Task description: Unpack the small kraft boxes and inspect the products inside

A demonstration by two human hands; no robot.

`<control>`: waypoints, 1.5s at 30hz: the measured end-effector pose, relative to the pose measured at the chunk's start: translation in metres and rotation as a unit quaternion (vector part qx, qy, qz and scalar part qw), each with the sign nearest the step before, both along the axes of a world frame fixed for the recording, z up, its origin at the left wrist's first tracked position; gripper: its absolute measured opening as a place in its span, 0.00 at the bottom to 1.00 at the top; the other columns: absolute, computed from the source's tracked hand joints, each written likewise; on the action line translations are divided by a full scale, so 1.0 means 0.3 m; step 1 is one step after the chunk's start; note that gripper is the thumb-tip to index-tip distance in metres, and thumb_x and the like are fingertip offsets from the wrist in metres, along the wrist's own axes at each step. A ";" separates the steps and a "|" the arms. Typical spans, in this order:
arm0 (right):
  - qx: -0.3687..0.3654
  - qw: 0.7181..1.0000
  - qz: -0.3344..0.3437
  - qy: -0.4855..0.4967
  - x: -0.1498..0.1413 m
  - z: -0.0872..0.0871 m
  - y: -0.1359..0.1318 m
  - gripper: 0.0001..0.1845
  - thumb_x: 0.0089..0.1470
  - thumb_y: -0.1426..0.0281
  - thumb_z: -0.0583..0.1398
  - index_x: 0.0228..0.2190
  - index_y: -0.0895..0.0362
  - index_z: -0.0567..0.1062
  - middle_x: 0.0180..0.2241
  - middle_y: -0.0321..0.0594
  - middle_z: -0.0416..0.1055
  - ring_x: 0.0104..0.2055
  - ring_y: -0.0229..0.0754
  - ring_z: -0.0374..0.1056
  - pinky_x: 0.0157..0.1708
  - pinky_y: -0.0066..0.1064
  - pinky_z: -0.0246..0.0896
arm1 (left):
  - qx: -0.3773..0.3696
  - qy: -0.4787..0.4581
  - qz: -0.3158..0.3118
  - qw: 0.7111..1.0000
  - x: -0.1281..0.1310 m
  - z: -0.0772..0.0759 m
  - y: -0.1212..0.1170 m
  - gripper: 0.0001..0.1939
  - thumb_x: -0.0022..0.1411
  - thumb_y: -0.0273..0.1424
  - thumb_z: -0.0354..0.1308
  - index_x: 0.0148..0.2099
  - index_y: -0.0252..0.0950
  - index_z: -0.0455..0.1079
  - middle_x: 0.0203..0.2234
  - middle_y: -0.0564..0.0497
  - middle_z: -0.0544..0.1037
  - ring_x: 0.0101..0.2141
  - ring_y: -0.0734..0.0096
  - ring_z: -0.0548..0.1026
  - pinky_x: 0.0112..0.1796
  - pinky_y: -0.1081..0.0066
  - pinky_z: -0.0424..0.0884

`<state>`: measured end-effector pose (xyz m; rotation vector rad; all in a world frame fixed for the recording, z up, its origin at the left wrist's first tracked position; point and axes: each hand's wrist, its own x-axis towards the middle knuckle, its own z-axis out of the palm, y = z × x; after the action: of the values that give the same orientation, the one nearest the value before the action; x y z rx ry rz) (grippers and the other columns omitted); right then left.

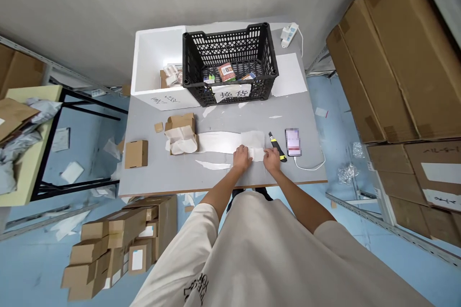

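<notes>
A long white paper label strip [219, 143] lies across the grey table [151, 172], running from a small open cardboard box [180, 130] to my hands. My left hand [242, 158] and my right hand [272, 159] both pinch the near end of the strip, one on each side of a label [257, 154]. A yellow and black utility knife [277, 147] lies just right of my right hand. A phone [293, 142] on a white cable rests beyond the knife.
A black plastic crate [230, 64] holding small packets stands at the back of the table beside a white foam box [158, 64]. A closed brown box [136, 153] lies at the left. Stacked cartons sit on the floor at lower left and on shelving at the right.
</notes>
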<state>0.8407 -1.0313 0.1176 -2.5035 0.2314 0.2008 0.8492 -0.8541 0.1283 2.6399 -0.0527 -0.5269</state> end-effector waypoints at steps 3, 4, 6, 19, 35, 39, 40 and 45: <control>0.023 0.994 0.101 -0.030 -0.007 0.026 0.038 0.19 0.57 0.76 0.50 0.44 0.55 0.76 0.45 0.44 0.68 0.51 0.46 0.65 0.56 0.37 0.59 | 0.000 -0.008 -0.004 1.000 -0.004 0.004 0.000 0.16 0.60 0.29 0.59 0.50 0.37 0.64 0.58 0.39 0.62 0.57 0.51 0.63 0.54 0.56 0.62; 0.032 0.990 0.138 -0.023 -0.005 0.031 0.052 0.20 0.57 0.76 0.51 0.47 0.54 0.75 0.46 0.44 0.68 0.52 0.46 0.65 0.57 0.36 0.58 | -0.002 -0.010 -0.004 1.000 -0.004 0.005 0.002 0.15 0.60 0.27 0.58 0.49 0.37 0.64 0.57 0.39 0.62 0.56 0.51 0.64 0.54 0.56 0.63; 0.031 0.981 0.192 0.010 0.006 0.031 0.076 0.23 0.57 0.76 0.52 0.53 0.55 0.72 0.51 0.46 0.68 0.55 0.46 0.63 0.59 0.37 0.57 | -0.008 -0.014 -0.003 1.000 -0.004 0.005 0.008 0.12 0.60 0.26 0.56 0.48 0.36 0.66 0.57 0.39 0.63 0.55 0.52 0.65 0.53 0.56 0.63; -0.041 0.955 0.262 0.134 0.038 0.037 0.098 0.33 0.59 0.73 0.55 0.65 0.56 0.60 0.67 0.49 0.54 0.65 0.53 0.55 0.59 0.42 0.56 | 0.001 0.021 0.204 0.979 0.008 -0.005 0.232 0.06 0.60 0.29 0.54 0.38 0.38 0.73 0.46 0.41 0.73 0.50 0.51 0.70 0.50 0.56 0.64; -0.092 0.942 0.282 0.159 0.072 0.054 0.115 0.34 0.58 0.71 0.55 0.65 0.52 0.59 0.67 0.42 0.56 0.65 0.55 0.55 0.61 0.46 0.52 | -0.060 -0.079 -0.220 0.971 0.034 0.073 0.154 0.26 0.59 0.19 0.50 0.59 0.37 0.62 0.56 0.42 0.68 0.55 0.60 0.67 0.56 0.61 0.63; -0.082 0.945 0.276 0.158 0.090 0.050 0.104 0.33 0.58 0.71 0.55 0.65 0.52 0.60 0.65 0.43 0.61 0.66 0.54 0.53 0.62 0.46 0.50 | 0.001 0.005 -0.126 0.992 0.084 0.029 0.162 0.18 0.62 0.22 0.49 0.54 0.34 0.66 0.50 0.39 0.72 0.52 0.57 0.71 0.52 0.60 0.66; -0.076 0.945 0.274 0.162 0.095 0.047 0.100 0.34 0.59 0.70 0.54 0.65 0.53 0.58 0.65 0.43 0.60 0.66 0.54 0.53 0.62 0.45 0.50 | 0.010 0.016 -0.115 0.993 0.090 0.019 0.169 0.17 0.63 0.23 0.49 0.53 0.33 0.67 0.50 0.39 0.72 0.51 0.56 0.71 0.52 0.60 0.66; -0.074 0.942 0.269 0.185 0.114 0.037 0.095 0.37 0.61 0.63 0.54 0.68 0.54 0.52 0.68 0.45 0.53 0.68 0.56 0.50 0.62 0.45 0.50 | 0.003 0.010 -0.088 0.996 0.096 -0.005 0.187 0.15 0.68 0.29 0.47 0.52 0.32 0.70 0.52 0.39 0.73 0.53 0.55 0.71 0.57 0.55 0.61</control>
<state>0.8749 -1.0028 0.1289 -2.6074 -0.3105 0.9080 0.8780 -0.7979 0.1268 2.6504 -0.2797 -0.6111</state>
